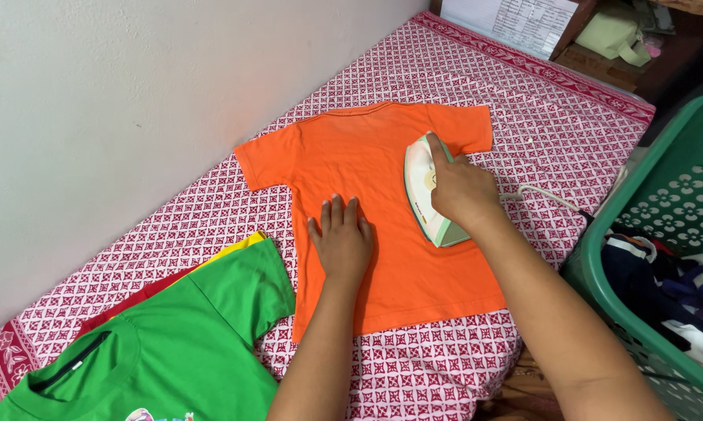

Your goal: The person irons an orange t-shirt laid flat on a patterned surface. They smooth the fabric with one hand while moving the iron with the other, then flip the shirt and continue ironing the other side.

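Ironing an orange shirt [367, 156] spread mid-frame on a patterned cloth [554, 101].
The left hand [340, 240] lies open and flat, pinning the fabric taut; the right hand [462, 189] grips the iron [423, 187] near the shirt's right sleeve.

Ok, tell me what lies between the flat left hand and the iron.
In the head view, only a bare strip of the orange T-shirt separates the left hand from the iron, which the right hand grips.

Right hand [462, 189] gripping iron [423, 187], left hand [341, 240] flat on orange shirt [382, 156]
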